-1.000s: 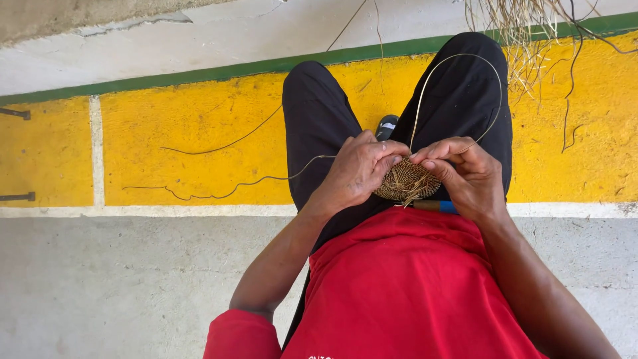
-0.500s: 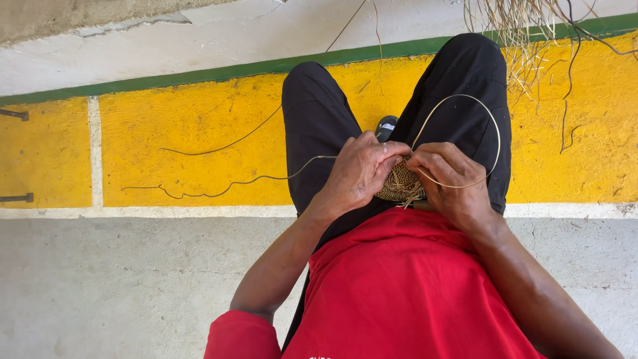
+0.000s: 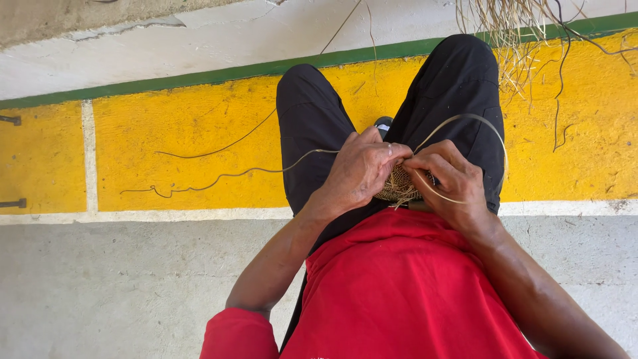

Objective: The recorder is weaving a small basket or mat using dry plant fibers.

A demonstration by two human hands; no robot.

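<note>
- Two hands meet at the centre of the frame, above your lap, over a small woven disc (image 3: 397, 185) of tan fibre; only a sliver of it shows between them.
- That disc looks light and springy, and its coils would likely loosen if squeezed, so hold it by the rim with thumb beneath and fingers over.
- Your left hand (image 3: 362, 171) is curled round the disc's left edge, fingers clenched on it, wrist bent inward, forearm running down toward the lower left.
- Your right hand (image 3: 448, 178) pinches a thin strand (image 3: 495, 143) at the disc's right edge, fingertips pressed together on it; the strand arcs up and round over your right knee in a stiff loop.
- The strand seems wiry yet prone to kinking; grip it close to the weave.
- A second strand (image 3: 252, 173) trails left across the yellow painted band (image 3: 166, 119).
- Loose dry fibres (image 3: 512, 40) hang at the upper right.
</note>
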